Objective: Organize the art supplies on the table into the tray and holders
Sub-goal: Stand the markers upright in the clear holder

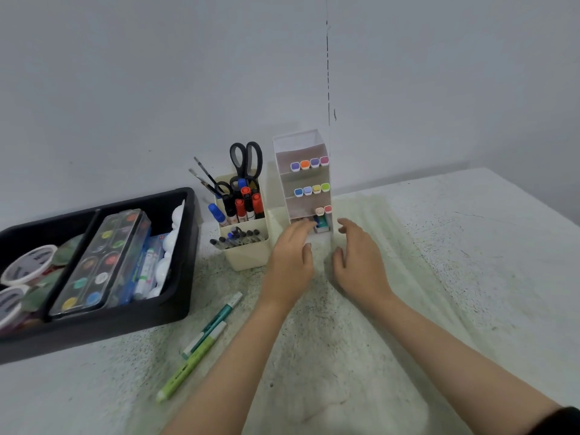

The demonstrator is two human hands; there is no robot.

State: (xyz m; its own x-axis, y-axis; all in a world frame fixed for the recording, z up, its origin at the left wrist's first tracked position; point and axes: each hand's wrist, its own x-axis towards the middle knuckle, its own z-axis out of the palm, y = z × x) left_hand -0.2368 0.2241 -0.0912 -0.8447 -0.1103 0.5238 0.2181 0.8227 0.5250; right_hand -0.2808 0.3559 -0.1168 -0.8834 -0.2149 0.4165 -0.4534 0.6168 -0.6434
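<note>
1. The fingers [303,227] of the left hand [290,265] are stretched forward, close together, with their tips at the mouth of the lowest shelf. They pinch nothing that I can see, though blur makes the very tips hard to read.
2. The right hand [361,265] is beside it with loosely curved, slightly spread fingers. It holds nothing and sits just off the shelf's right corner.
3. Both hands flank the foot of the tall white tiered plastic marker holder [299,141]. Its upper shelves carry rows of pastel-capped markers, and a small teal-and-white block [321,223] sits in the bottom shelf.
4. Just left is the cream two-compartment plastic pen pot [248,257], crowded with pens and black-handled scissors [246,158].
5. Loose supplies are a teal-barrelled marker [219,315] and a light-green highlighter [191,361], side by side on the speckled white table [470,246] near the left forearm.
6. The black plastic tray [185,243] at far left holds a clear-lidded watercolour palette [100,262].
7. Risks, as I judge them:
   - The tall holder looks narrow-based, so a push on its front could tip it backward and spill the markers.
   - The left forearm, if it sweeps, could roll the two loose pens off the table.
</note>
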